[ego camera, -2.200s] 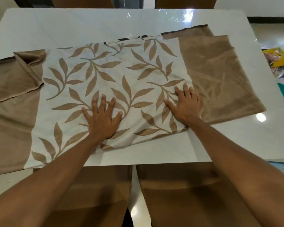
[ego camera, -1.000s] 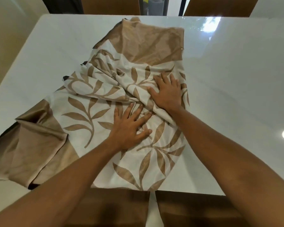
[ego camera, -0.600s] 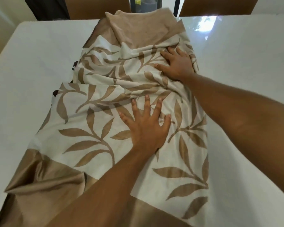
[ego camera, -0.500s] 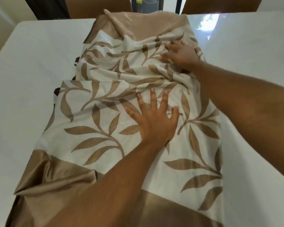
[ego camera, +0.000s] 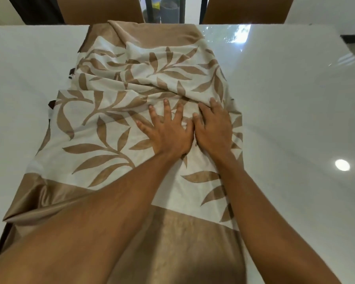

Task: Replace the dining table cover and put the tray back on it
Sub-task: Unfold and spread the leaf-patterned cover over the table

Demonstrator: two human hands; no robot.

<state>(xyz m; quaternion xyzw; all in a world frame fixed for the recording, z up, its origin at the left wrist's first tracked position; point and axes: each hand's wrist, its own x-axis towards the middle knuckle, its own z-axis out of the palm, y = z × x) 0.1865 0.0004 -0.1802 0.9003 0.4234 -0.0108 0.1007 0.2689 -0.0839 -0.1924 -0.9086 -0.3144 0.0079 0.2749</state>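
Leaf-print table cover (ego camera: pixel 103 144) still folded, long axis running away from person. Left hand (ego camera: pixel 168 134) spread flat, right hand (ego camera: pixel 213 130) flat alongside, fingertips tucked under fold just ahead. Bare table (ego camera: pixel 295 111) either side.

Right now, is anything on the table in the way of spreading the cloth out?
Nothing visible is. The table looks bare on both sides of the cloth. The left hand and right hand both lie flat on the cloth, which is bunched into folds just beyond them. No tray shows.
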